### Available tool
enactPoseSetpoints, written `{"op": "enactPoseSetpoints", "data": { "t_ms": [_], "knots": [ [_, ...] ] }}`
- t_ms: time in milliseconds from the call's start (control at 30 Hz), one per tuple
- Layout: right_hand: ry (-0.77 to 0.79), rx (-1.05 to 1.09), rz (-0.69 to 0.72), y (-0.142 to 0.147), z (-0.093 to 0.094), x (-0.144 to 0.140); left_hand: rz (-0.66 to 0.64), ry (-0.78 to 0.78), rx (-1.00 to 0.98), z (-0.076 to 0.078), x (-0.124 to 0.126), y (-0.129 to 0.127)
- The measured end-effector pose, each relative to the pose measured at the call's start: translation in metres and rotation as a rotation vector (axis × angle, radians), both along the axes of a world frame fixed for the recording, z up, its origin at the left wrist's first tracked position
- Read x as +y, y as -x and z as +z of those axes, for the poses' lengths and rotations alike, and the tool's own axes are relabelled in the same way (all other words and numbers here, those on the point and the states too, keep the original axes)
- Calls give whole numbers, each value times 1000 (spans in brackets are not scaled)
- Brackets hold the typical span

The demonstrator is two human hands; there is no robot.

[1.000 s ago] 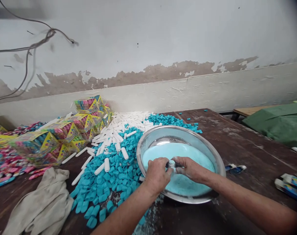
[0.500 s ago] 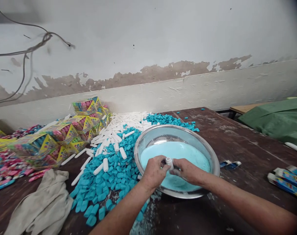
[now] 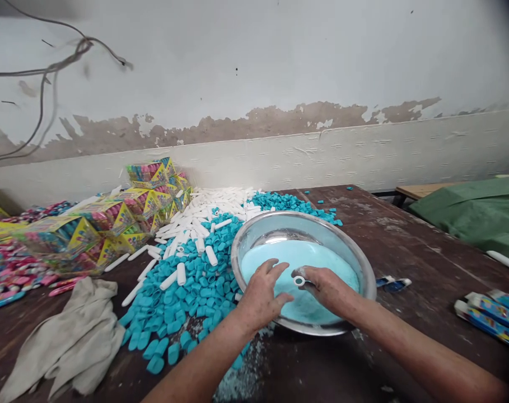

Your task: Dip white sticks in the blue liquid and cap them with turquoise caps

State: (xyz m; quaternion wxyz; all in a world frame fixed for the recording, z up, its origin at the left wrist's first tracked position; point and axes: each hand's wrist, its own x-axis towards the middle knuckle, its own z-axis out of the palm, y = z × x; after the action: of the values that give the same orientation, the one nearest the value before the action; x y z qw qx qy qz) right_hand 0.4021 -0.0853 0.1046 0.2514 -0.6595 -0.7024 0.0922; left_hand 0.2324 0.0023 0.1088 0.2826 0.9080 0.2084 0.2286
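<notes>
A steel basin [image 3: 365,263] holds pale blue powder [image 3: 296,254]. Over its near part, my right hand [image 3: 327,288] grips a small white plastic tube [image 3: 299,281], whose round open end faces me. My left hand [image 3: 265,291] is just to the left with fingers spread, holding nothing and apart from the tube. Beside the basin on the left lies a heap of turquoise caps [image 3: 204,296]. White tubes [image 3: 212,198] are piled behind and among these caps.
Clear packs with yellow printed panels [image 3: 111,224] stack at the left. A beige cloth [image 3: 78,341] lies in front. Pink printed pieces [image 3: 14,271] spread at far left. Blue printed tubes [image 3: 489,316] rest at right on the dark table [image 3: 409,240]; a green cover [image 3: 476,210] lies beyond.
My left hand has let go of the white tube and opened, moving slightly left. The tube has stayed in my right hand and tipped so its opening faces me.
</notes>
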Motion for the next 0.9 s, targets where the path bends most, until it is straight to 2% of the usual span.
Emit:
{"op": "enactPoseSetpoints", "data": {
  "t_ms": [100,233,333,433,533,600,700,800,900],
  "knots": [
    [22,-8,-6,6,-3,2,-51,144,-93,-2,-5,-1],
    [55,41,2,18,-1,11,20,410,-283,0,-2,-4],
    [28,18,-64,27,4,17,47,584,-428,7,13,5],
    [-143,-21,-122,44,12,11,95,697,-514,18,32,36],
    [-302,44,-41,72,16,-5,173,782,-556,21,39,83],
    [-273,88,82,94,9,-14,236,838,-557,14,35,117],
    [-80,122,217,122,-18,-16,319,938,-518,-11,18,159],
    [108,103,189,138,-48,-8,376,1066,-471,-39,-2,187],
    [135,30,135,148,-63,4,390,1150,-436,-57,-16,199]
  ]
}}
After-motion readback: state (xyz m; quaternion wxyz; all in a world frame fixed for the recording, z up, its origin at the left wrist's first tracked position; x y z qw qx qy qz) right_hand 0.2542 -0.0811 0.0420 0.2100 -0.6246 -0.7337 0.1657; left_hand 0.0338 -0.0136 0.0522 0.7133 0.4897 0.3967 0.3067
